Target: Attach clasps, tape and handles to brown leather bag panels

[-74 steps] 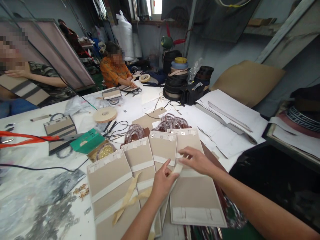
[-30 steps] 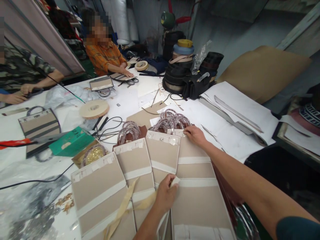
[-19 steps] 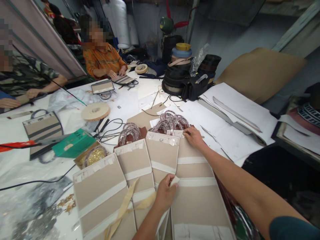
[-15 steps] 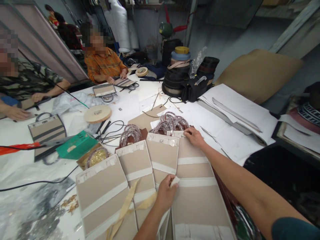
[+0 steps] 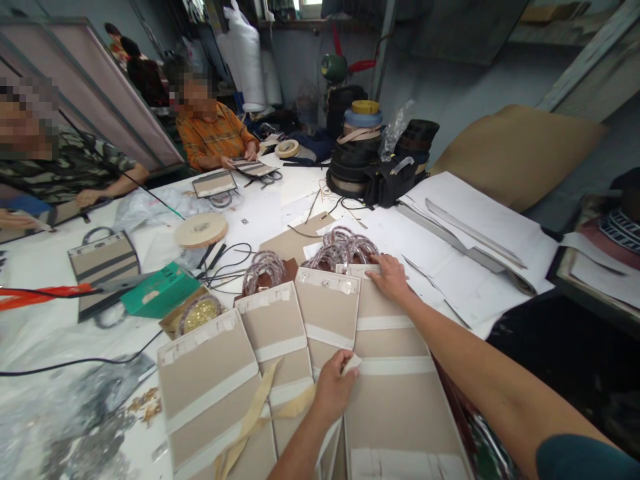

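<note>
Several beige handbags with white bands lie fanned out in front of me. My left hand (image 5: 334, 392) pinches the loose end of a white tape strip (image 5: 395, 365) on the rightmost bag (image 5: 395, 400). A peeled tan backing strip (image 5: 250, 417) trails from that hand across the neighbouring bags. My right hand (image 5: 390, 277) rests with fingers spread flat on the top edge of the same bag, beside the wrapped handles (image 5: 345, 247).
A green box (image 5: 160, 290), a tape disc (image 5: 201, 229) and black cables lie to the left. Stacked tape rolls (image 5: 356, 150) and white paper sheets (image 5: 470, 227) are behind. Two other people work at the far left of the table (image 5: 260, 213).
My right hand moved from the middle band up to the bag's top edge and now lies flatter there. My left hand keeps its pinch on the tape end. The view shifted slightly.
</note>
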`<action>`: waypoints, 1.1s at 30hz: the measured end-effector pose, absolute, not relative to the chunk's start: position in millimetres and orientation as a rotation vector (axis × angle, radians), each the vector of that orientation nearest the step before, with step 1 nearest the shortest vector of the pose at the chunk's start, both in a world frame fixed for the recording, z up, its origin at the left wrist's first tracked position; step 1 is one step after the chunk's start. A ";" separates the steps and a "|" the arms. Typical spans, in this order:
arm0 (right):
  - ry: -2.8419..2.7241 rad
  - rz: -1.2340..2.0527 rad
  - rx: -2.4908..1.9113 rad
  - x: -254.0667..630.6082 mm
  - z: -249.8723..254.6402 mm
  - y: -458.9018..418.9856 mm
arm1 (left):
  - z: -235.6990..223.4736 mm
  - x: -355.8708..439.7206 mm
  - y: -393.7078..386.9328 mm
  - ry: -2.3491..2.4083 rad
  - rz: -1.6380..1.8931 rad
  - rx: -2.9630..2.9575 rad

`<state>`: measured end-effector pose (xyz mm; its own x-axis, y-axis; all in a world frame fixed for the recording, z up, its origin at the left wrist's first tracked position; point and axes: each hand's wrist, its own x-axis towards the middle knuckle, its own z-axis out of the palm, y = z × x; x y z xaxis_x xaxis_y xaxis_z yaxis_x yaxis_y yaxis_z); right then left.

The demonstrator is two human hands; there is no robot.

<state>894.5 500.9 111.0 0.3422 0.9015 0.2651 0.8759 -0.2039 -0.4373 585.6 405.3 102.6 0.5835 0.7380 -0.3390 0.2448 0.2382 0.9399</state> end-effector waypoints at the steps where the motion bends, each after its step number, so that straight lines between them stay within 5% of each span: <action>1: -1.492 0.016 -2.125 891.4 108.6 499.3 | 102.7 585.3 404.9 0.936 0.423 1.302; 16: -1.399 -0.040 -2.012 862.7 129.7 445.8 | 171.1 576.2 400.3 1.098 0.455 1.299; 24: -1.597 0.989 -1.580 774.7 209.5 359.0 | 193.7 578.9 405.6 1.163 0.513 1.687; 33: -2.039 0.560 -1.690 769.9 231.8 355.2 | 200.6 575.8 399.8 0.995 0.482 2.081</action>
<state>769.9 355.2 231.8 -0.1637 0.9839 0.0713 0.8095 0.1753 -0.5604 575.8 399.8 200.6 0.6240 0.7814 0.0095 0.4924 -0.4027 0.7716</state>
